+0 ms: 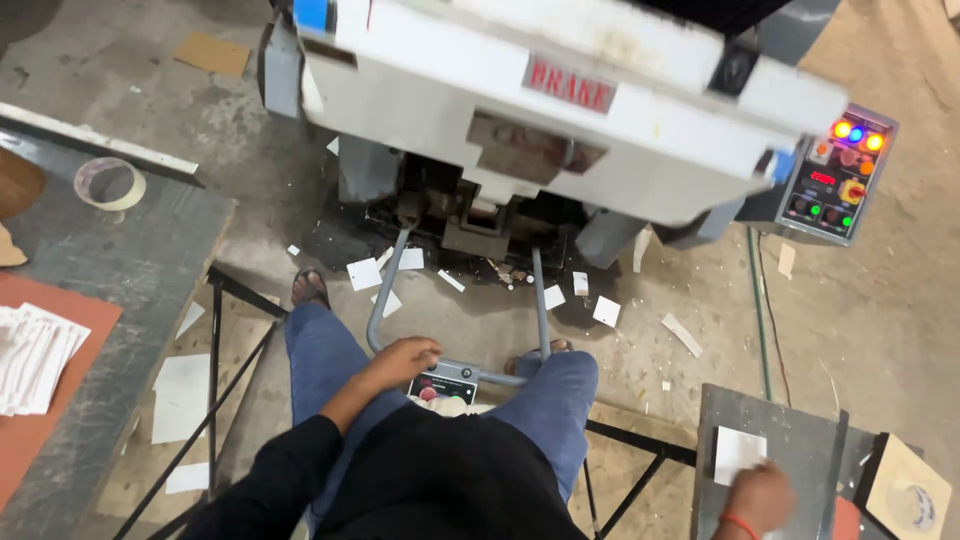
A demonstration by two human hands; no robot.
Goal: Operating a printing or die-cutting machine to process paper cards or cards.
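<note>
I stand before a large white machine (pixel 560 110) with my legs in blue jeans below me. My left hand (pixel 402 358) rests on the grey bar frame (pixel 385 290) in front of the machine, just above a small grey button box (pixel 440 384) with a red button; its fingers curl down over the bar. My right hand (pixel 760 495), with a red thread at the wrist, lies on a white card (pixel 738 450) on the grey side table (pixel 790 420) at the lower right.
A control panel (pixel 838 180) with coloured lights hangs at the machine's right. A grey table (pixel 120 270) at the left bears a tape roll (pixel 108 184), an orange sheet and a stack of white cards (pixel 35 355). Paper scraps (pixel 365 273) litter the floor. A second tape roll (pixel 912 505) lies at the lower right.
</note>
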